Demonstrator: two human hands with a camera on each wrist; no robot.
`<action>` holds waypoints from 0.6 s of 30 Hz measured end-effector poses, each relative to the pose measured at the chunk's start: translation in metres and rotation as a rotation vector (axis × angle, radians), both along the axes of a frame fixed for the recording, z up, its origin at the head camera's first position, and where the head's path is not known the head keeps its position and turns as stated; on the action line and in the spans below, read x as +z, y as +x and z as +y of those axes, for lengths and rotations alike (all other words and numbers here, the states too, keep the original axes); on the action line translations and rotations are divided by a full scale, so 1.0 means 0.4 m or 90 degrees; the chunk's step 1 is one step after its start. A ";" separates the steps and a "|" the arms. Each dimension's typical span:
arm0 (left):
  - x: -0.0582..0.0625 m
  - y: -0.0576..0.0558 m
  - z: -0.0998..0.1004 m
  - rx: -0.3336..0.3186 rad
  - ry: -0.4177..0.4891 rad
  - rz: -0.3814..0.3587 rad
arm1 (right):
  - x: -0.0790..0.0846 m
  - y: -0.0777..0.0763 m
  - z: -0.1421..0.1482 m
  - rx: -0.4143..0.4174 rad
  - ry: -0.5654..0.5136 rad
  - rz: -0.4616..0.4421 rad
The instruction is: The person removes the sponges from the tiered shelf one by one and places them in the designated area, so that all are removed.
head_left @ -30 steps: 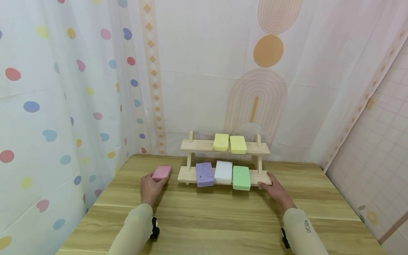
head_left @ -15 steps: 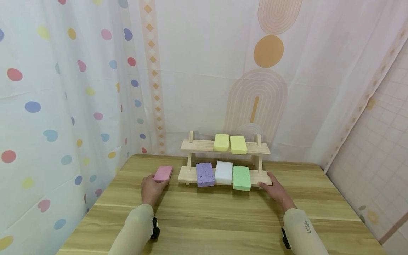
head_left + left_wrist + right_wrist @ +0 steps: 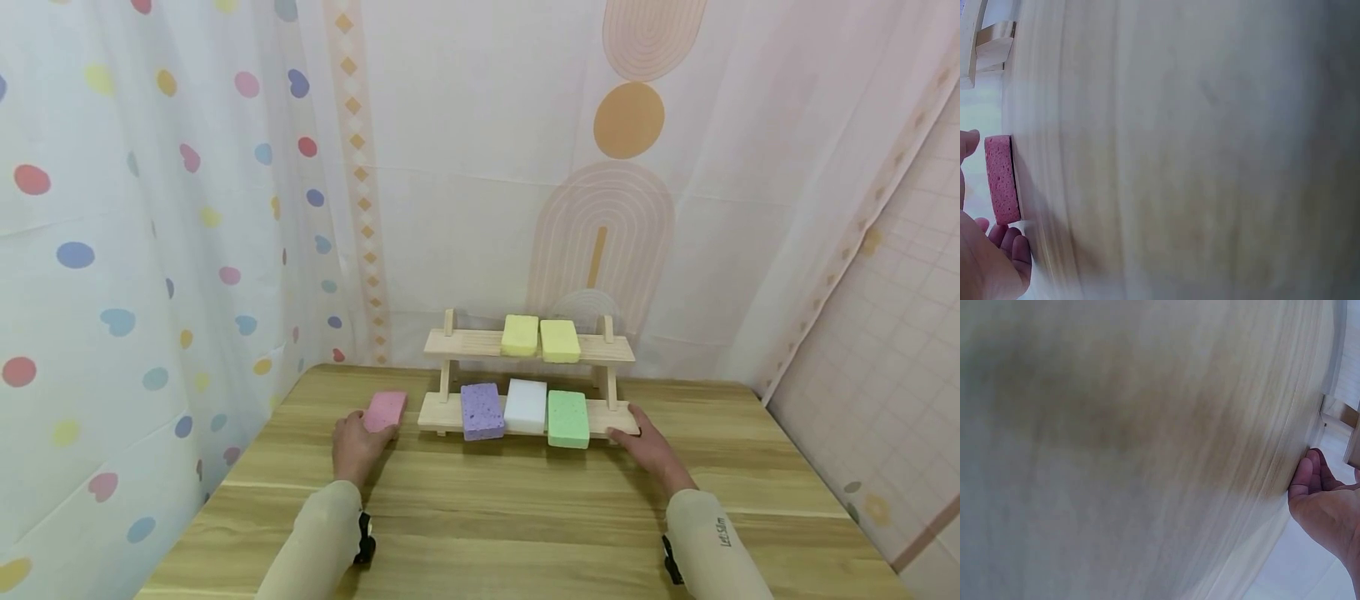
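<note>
Head view: I see the pink rectangular sponge (image 3: 386, 410) lying on the wood-grain tabletop (image 3: 487, 508), left of the two-tier pale wooden rack (image 3: 442, 411). The left hand (image 3: 356, 446) has its fingers set wide about it; the right hand (image 3: 651, 442) grips the rack's lower right end. Purple sponge (image 3: 482, 411), white block (image 3: 526, 406) and green sponge (image 3: 567, 418) share the lower shelf. Left wrist: I see a gap between thumb and pink sponge. Right wrist: the fingers curl by the rack's end, thumb mostly hidden from me.
</note>
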State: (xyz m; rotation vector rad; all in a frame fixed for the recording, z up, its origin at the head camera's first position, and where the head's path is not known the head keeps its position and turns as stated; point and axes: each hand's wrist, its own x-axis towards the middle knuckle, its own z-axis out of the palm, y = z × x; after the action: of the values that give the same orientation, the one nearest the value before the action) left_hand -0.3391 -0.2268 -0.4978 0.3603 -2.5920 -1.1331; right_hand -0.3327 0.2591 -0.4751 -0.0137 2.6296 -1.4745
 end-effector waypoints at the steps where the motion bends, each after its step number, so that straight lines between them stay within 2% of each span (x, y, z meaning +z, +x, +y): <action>1: 0.001 0.000 0.000 0.000 0.000 0.000 | 0.001 0.000 -0.001 0.000 0.000 0.000; 11: 0.008 -0.001 0.004 -0.002 0.008 0.003 | 0.002 -0.002 0.001 -0.002 0.006 -0.002; 18: 0.025 -0.006 0.014 -0.002 0.027 -0.009 | 0.002 0.001 0.000 0.001 0.007 0.002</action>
State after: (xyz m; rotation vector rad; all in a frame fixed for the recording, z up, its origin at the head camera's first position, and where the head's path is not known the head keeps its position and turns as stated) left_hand -0.3416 -0.2213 -0.4879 0.3750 -2.5851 -1.1932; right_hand -0.3321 0.2590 -0.4742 -0.0172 2.6395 -1.4604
